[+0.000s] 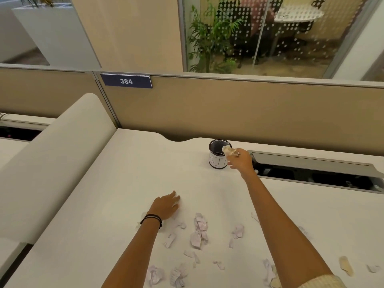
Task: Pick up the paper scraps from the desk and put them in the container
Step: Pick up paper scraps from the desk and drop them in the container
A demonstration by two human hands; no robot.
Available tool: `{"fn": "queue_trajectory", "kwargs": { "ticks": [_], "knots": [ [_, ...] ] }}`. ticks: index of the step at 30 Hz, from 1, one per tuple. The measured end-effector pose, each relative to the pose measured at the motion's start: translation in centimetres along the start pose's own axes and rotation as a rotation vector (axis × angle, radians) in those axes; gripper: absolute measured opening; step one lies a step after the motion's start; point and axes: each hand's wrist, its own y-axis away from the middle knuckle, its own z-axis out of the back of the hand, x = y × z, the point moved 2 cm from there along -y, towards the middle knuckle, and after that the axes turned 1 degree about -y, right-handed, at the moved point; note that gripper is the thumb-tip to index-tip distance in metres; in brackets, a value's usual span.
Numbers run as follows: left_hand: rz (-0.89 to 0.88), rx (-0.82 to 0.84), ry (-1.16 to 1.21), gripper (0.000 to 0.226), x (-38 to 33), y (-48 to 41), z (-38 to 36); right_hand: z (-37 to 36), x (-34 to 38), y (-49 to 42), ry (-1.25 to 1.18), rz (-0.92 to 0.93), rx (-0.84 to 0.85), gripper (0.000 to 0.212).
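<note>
Right hand [241,163] pinches a crumpled wad [229,151] at the rim of the cup [217,161]. Left hand [166,206] lies flat on the bench [124,183], fingers relaxed, gripping nothing. Scraps [199,229] are scattered on the near bench between the arms.

This is an office: a white counter [128,163] with an open cable hatch [307,162] backs onto a tan cubicle partition [228,109] carrying a blue number plate [126,81] marked 384, and beyond a dotted glass wall [311,50] stand a round table [299,14], black chairs [239,44] and a potted plant [209,34].
</note>
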Motion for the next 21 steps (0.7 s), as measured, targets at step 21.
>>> {"fn": "queue_trajectory", "kwargs": {
  "ticks": [21],
  "knots": [
    [0.191, -0.429, 0.324, 0.035, 8.7, 5.7, -0.2, -9.6, -6.0, 11.1, 0.352, 0.355, 0.497, 0.025]
  ]
}}
